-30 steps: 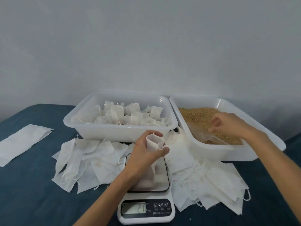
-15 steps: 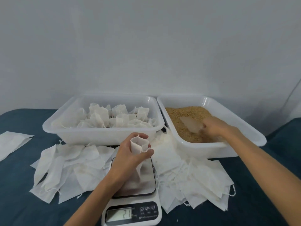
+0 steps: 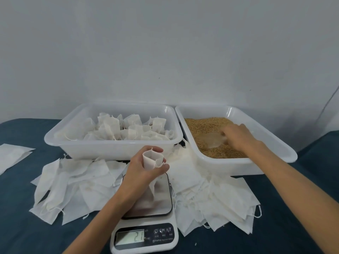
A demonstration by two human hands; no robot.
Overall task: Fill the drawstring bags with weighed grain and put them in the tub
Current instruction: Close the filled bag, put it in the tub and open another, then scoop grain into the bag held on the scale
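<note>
My left hand (image 3: 141, 171) grips a white drawstring bag (image 3: 152, 159) upright over the scale (image 3: 146, 213), the bag's mouth held wide. The scale's display (image 3: 131, 237) reads 21. My right hand (image 3: 238, 136) holds a clear plastic scoop (image 3: 211, 140) pushed into the brown grain (image 3: 207, 125) inside the right white tub (image 3: 275, 154). The left white tub (image 3: 110, 149) holds several filled bags (image 3: 128, 129).
Several flat empty bags lie in heaps left (image 3: 73, 186) and right (image 3: 216, 197) of the scale on the dark blue cloth (image 3: 22, 217). More white sheets (image 3: 11, 154) lie at the far left. A grey wall stands behind the tubs.
My right hand has gone deeper into the grain tub and driven the scoop into the grain. My left hand keeps the bag in place over the scale. The camera has shifted right.
</note>
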